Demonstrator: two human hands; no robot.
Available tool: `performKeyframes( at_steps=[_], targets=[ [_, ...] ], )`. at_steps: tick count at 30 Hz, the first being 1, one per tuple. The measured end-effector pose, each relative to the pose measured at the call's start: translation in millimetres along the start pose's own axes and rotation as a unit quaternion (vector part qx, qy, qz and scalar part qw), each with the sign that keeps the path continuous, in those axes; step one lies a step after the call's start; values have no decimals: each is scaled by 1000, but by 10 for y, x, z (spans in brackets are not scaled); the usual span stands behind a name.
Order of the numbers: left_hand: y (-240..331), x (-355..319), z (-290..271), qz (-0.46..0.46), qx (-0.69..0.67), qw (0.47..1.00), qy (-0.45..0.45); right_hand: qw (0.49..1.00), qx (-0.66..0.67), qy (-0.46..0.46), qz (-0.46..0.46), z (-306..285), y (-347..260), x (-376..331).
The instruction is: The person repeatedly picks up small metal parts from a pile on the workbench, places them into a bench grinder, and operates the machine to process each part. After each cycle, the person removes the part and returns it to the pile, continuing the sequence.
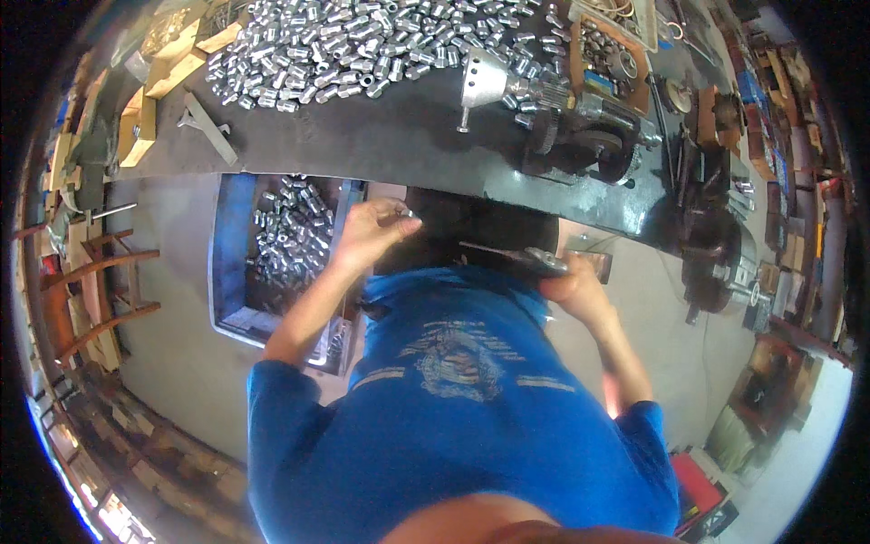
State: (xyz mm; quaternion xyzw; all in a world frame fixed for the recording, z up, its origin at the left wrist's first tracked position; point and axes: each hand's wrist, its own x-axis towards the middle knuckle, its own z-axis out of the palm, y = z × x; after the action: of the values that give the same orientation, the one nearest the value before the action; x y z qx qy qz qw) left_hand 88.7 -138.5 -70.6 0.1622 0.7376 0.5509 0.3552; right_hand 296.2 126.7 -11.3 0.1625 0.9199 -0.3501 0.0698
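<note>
My left hand point(373, 234) is raised in front of my waist, its thumb and fingers pinched together. A small shiny metal piece point(407, 215) shows at the fingertips; most of it is hidden. Across from it, my right hand point(580, 288) is wrapped round a grey hand tool with a long thin tip point(544, 261), which looks like an air blow gun. The thin tip points left toward my left hand and is apart from it. Below and left of my left hand stands a blue-grey bin point(234, 245) holding many silvery metal fittings point(292, 227).
A dark workbench point(362, 140) spans the far side, with a large heap of metal fittings point(335, 50) on it. A wrench point(210, 127) lies left. A geared machine with a chuck point(485, 80) stands right, beside a box of small parts point(609, 45).
</note>
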Motion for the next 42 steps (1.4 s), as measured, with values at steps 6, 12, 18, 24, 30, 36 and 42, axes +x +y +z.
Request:
performKeyframes(
  at_steps=[6, 12, 18, 24, 30, 36, 42],
  targets=[
    [46, -142, 281, 115, 279, 953, -13, 994, 87, -43, 47, -199, -258, -28],
    [128, -97, 133, 174, 280, 944, -6, 1000, -10, -17, -1, -174, -215, -49],
    [400, -187, -82, 187, 264, 946, 12, 992, 96, -70, 44, -278, -323, 41],
    [1055, 131, -272, 225, 61, 972, 24, 968, 213, -119, -53, 682, 217, 430],
    [1397, 456, -375, 287, -100, 953, -8, 988, 93, -110, -49, 643, -409, 550],
    [1558, 809, -201, 271, -172, 946, -41, 971, 226, -77, 27, 256, 119, 360],
    [1579, 811, -153, 223, -208, 950, -59, 949, 291, 26, 122, -502, 385, 152]
  ],
)
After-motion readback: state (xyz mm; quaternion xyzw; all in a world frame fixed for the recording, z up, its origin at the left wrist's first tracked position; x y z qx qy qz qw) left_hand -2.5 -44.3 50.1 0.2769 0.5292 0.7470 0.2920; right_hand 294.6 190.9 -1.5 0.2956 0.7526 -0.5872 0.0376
